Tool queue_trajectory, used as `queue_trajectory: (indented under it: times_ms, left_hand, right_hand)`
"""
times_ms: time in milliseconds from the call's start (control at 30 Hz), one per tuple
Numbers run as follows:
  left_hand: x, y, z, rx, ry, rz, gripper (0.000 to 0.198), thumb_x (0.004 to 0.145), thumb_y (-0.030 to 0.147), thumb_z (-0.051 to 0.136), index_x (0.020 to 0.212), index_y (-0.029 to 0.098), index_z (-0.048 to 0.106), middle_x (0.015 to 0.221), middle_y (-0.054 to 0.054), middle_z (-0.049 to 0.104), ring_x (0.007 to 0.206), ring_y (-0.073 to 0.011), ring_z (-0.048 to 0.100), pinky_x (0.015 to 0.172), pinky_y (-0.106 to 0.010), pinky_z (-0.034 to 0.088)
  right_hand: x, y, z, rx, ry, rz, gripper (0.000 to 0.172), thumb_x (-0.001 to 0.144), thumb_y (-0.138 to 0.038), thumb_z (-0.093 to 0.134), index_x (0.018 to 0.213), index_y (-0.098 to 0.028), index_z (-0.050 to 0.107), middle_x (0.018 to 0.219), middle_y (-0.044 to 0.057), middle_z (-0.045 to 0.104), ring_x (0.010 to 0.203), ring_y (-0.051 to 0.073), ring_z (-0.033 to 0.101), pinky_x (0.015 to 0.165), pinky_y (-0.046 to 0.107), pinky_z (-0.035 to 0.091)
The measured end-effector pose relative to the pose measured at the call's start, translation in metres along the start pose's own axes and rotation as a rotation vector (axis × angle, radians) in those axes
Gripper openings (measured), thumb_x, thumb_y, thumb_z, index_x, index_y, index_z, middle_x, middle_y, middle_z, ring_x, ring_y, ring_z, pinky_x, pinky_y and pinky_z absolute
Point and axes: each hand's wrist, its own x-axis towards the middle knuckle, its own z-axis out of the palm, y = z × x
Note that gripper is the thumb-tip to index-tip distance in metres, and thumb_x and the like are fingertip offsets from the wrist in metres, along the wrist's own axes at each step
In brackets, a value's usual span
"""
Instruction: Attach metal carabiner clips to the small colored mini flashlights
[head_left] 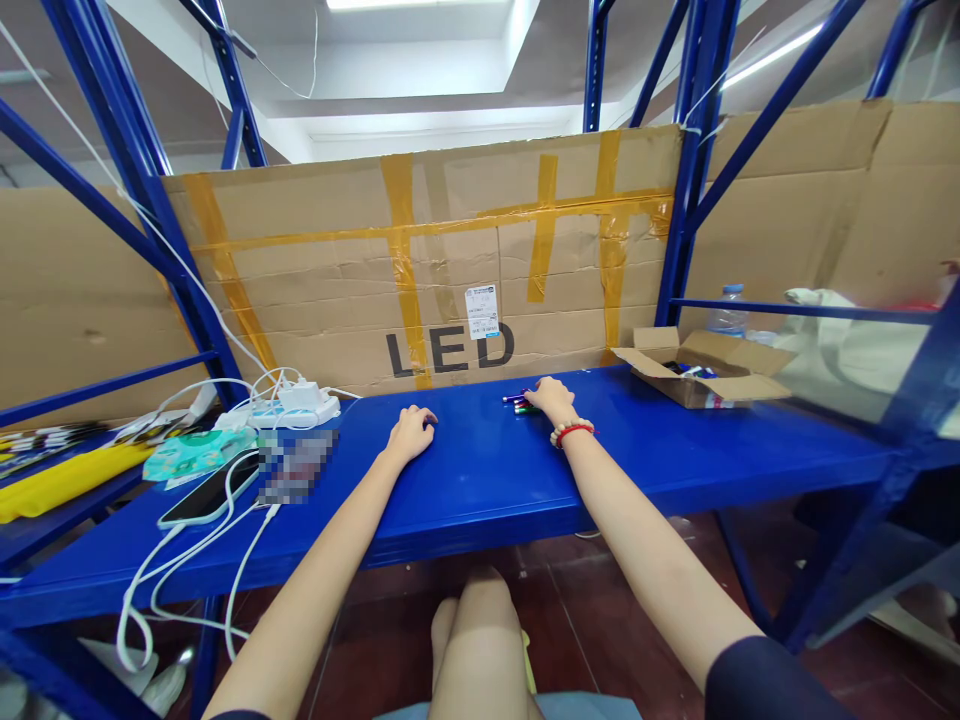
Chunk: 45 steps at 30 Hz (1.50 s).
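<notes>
Several slim pens [516,401], with blue, red and green showing, lie side by side near the back of the blue table [465,480]. My right hand [553,398] is closed over their right ends, its fingers partly hiding them. A beaded bracelet and a red string circle that wrist. To the left, my left hand [411,435] rests on the tabletop, fingers loosely bent and apart, with nothing visible in it.
An open cardboard box [701,370] with small items stands at the right, a plastic bottle [727,310] behind it. At the left are a phone [210,492], white cables, a power strip [289,410] and a teal packet [196,455]. Taped cardboard [337,290] closes off the back.
</notes>
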Motion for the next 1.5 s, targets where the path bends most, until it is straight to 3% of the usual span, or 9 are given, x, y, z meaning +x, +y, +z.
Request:
queue_trajectory:
  times_ms: [167,333,400,600,700,867,1000,1233,1500]
  left_hand:
    - [0.001,-0.001,0.001,0.001,0.001,0.002,0.026,0.083,0.014,0.044,0.098,0.023,0.063,0.105,-0.006,0.058,0.108,-0.0215,0.05,0.091,-0.034,0.046]
    - [0.0,0.0,0.0,-0.002,-0.01,-0.011,0.027,0.084,0.014,0.043,0.099,0.023,0.063,0.106,-0.006,0.058,0.109,-0.0213,0.05,0.092,-0.033,0.046]
    - [0.0,0.0,0.0,-0.004,-0.013,-0.011,0.027,0.084,0.014,0.043,0.1,0.023,0.063,0.107,-0.006,0.058,0.11,-0.0216,0.05,0.093,-0.034,0.046]
    - [0.0,0.0,0.0,-0.002,-0.004,-0.007,0.027,0.083,0.014,0.044,0.099,0.022,0.064,0.106,-0.007,0.058,0.108,-0.0216,0.05,0.093,-0.035,0.046]
    - [0.0,0.001,0.0,-0.008,-0.003,-0.008,0.026,0.083,0.013,0.044,0.099,0.022,0.064,0.106,-0.007,0.058,0.109,-0.0217,0.05,0.093,-0.035,0.046]
    - [0.0,0.001,0.0,-0.014,-0.003,-0.015,0.026,0.083,0.014,0.045,0.098,0.022,0.064,0.106,-0.007,0.058,0.108,-0.0217,0.05,0.092,-0.034,0.046]
    - [0.0,0.001,0.0,-0.012,-0.001,-0.017,0.025,0.083,0.014,0.045,0.097,0.024,0.064,0.106,-0.006,0.058,0.109,-0.0216,0.05,0.093,-0.034,0.046]
    - [0.0,0.0,0.001,-0.004,-0.002,-0.008,0.026,0.084,0.014,0.044,0.099,0.023,0.063,0.105,-0.006,0.058,0.108,-0.0214,0.05,0.092,-0.034,0.046]
    - [0.0,-0.001,0.001,-0.025,0.004,-0.009,0.025,0.082,0.014,0.046,0.097,0.023,0.063,0.106,-0.006,0.058,0.108,-0.0215,0.05,0.092,-0.035,0.046]
  right_hand:
    - [0.001,0.002,0.004,-0.002,0.041,-0.054,0.045,0.085,-0.038,0.052,0.123,-0.015,0.058,0.125,0.015,0.058,0.12,0.028,0.05,0.096,0.039,0.037]
    - [0.002,-0.003,0.017,-0.044,-0.055,-0.446,0.048,0.088,-0.051,0.046,0.128,-0.026,0.054,0.138,0.007,0.049,0.13,0.027,0.037,0.105,0.044,0.027]
    - [0.003,-0.006,0.02,-0.046,-0.137,-0.489,0.044,0.092,-0.048,0.039,0.128,-0.027,0.054,0.138,0.006,0.049,0.131,0.026,0.037,0.106,0.045,0.024]
    - [0.003,-0.006,0.018,-0.032,-0.193,-0.431,0.044,0.097,-0.033,0.025,0.135,-0.024,0.046,0.14,0.007,0.049,0.129,0.024,0.043,0.107,0.046,0.025]
    - [0.002,-0.004,0.013,-0.032,-0.219,-0.424,0.051,0.094,-0.049,0.031,0.136,-0.024,0.046,0.136,0.007,0.053,0.128,0.025,0.044,0.109,0.047,0.021]
    - [-0.007,-0.006,0.006,-0.166,-0.313,-0.397,0.076,0.076,-0.072,0.047,0.139,-0.03,0.042,0.15,0.007,0.033,0.14,0.033,0.02,0.111,0.058,0.003]
    - [-0.009,-0.008,0.015,-0.238,-0.307,-0.353,0.067,0.085,-0.064,0.041,0.142,-0.03,0.037,0.152,0.009,0.028,0.141,0.03,0.017,0.112,0.056,0.006]
    - [-0.003,-0.001,0.025,-0.252,-0.193,-0.374,0.047,0.096,-0.047,0.027,0.135,-0.03,0.047,0.144,0.008,0.039,0.135,0.027,0.028,0.11,0.052,0.014]
    - [0.004,0.004,0.024,-0.236,-0.152,-0.303,0.045,0.097,-0.04,0.024,0.134,-0.03,0.048,0.143,0.009,0.039,0.135,0.027,0.027,0.11,0.053,0.013]
